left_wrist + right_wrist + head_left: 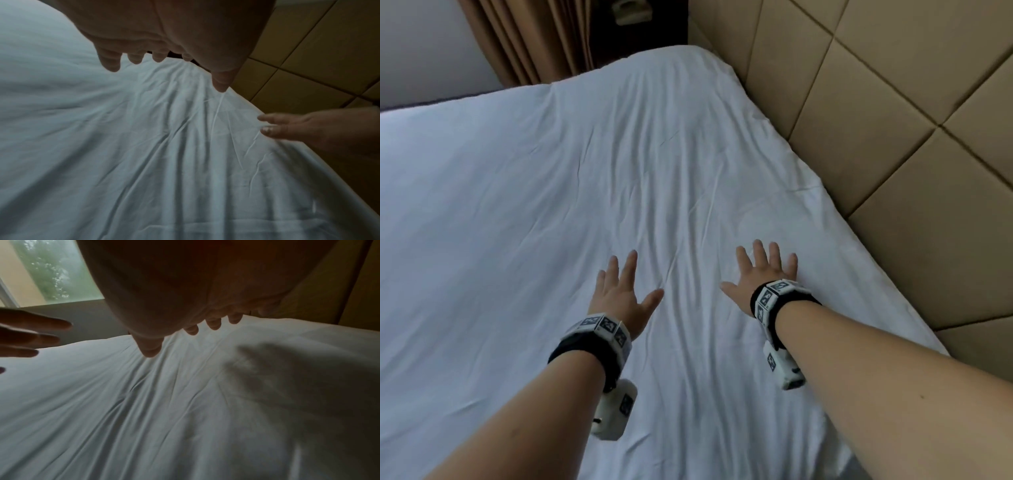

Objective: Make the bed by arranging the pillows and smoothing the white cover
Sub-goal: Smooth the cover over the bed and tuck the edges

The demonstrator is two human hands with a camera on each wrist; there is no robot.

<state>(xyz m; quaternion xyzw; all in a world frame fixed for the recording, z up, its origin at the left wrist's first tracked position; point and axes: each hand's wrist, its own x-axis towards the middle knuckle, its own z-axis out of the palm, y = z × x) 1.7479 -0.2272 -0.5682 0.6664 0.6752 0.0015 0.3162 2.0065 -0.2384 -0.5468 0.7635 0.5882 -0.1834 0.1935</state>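
Note:
The white cover [619,171] lies spread over the bed with long creases running away from me. My left hand [635,281] is palm down over the middle of the cover, fingers straight and spread, holding nothing. My right hand [743,267] is spread the same way a little to its right, close to the bed's headboard edge. From the left wrist view the left hand [164,48] hovers low over the creased cover [144,146], and the right hand [298,126] touches the fabric at the edge. In the right wrist view the right hand [195,313] casts a shadow on the cover [144,402]. No pillow is in view.
A tan padded headboard [893,120] runs along the right side of the bed. A brown curtain [524,41] hangs at the far corner beside a dark gap [640,34]. A window [57,272] shows beyond the bed's far side.

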